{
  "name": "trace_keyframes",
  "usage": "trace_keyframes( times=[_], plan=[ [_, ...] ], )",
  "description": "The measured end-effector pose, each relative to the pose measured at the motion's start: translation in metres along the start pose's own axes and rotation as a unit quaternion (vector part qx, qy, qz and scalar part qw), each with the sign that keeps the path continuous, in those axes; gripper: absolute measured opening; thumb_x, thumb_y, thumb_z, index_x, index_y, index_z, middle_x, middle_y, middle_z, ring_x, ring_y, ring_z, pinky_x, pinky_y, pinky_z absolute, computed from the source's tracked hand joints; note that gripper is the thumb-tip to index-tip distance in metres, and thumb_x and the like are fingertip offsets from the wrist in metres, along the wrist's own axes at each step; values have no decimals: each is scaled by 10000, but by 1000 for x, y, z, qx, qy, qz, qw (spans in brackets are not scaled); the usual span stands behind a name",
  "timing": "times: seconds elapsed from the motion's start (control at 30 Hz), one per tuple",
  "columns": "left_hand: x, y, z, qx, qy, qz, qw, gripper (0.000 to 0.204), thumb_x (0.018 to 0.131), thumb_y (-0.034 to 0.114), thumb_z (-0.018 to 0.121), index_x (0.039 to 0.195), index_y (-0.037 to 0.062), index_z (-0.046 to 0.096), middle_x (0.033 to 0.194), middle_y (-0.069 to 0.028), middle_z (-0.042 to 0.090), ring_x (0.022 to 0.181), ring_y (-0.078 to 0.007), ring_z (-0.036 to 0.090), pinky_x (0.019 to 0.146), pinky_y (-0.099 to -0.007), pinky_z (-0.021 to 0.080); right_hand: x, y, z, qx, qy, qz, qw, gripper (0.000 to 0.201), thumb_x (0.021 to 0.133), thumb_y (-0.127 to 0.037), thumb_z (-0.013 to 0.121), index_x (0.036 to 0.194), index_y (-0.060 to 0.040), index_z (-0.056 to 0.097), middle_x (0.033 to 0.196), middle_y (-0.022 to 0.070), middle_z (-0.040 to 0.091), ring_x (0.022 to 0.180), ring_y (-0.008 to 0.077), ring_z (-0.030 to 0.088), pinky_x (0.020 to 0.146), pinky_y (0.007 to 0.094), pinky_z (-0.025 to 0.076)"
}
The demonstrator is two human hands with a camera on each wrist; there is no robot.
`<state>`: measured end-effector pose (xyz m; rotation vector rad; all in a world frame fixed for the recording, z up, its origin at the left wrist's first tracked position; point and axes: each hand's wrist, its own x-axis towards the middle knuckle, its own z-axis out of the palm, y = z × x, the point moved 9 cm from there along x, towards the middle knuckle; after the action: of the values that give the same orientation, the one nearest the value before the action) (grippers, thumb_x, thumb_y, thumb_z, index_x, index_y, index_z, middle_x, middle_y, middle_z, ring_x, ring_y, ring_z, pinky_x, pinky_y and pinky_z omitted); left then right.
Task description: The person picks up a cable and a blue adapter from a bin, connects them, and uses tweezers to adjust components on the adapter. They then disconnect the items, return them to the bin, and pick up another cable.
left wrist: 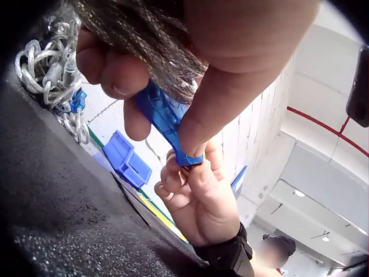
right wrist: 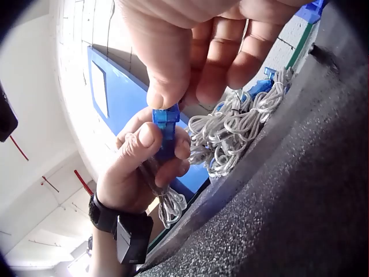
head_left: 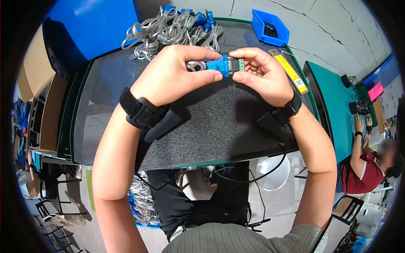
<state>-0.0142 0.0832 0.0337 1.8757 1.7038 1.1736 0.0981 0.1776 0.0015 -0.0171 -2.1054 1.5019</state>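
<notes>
- Blue plastic is what both hands hold: a small blue plug point(head_left: 220, 65) with a metal end and a green bit point(head_left: 241, 64) on its right side.
- The left hand point(head_left: 168, 76) curls round the plug's left part, with the thumb point(head_left: 202, 77) under it and the first finger along the top.
- A coiled grey cord point(right wrist: 167, 203) comes out of the back of this fist and hangs down a little.
- The right hand point(head_left: 261, 74) pinches the plug's right end with its thumb and fingertips, and the other fingers are bent in close.
- In the right wrist view, the fingers point(right wrist: 164, 86) press on the tip of the plug from above.
- The plug is up in the air, over the far part of the dark mat point(head_left: 219, 122), near its far edge and about in the middle.
- The mat lies on a glass-topped table with a green rim point(head_left: 80, 126).
- A big pile of grey cords with blue plugs point(head_left: 173, 27) sits at the far edge of the table, just behind the hands.
- A blue bin point(head_left: 270, 27) sits at the far right corner.
- A long yellow strip point(head_left: 289, 71), maybe a ruler or a label, lies along the right edge, close to the right hand.
- Another person in a red shirt point(head_left: 365, 173) sits at the next table on the right.
</notes>
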Motion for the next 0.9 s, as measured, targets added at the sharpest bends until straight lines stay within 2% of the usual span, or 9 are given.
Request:
trace_keyframes(
  times=[0.9],
  plan=[
    [1, -7, 4, 10, -9, -22, 1000, 376, 774, 191, 765, 1090, 12, 667, 991, -103, 691, 918, -155, 637, 825, -287, 482, -1, 2, 1, 9, -3, 12, 1000, 383, 852, -45, 684, 1213, -20, 560, 998, 18, 626, 873, 47, 587, 774, 197, 488]
  ],
)
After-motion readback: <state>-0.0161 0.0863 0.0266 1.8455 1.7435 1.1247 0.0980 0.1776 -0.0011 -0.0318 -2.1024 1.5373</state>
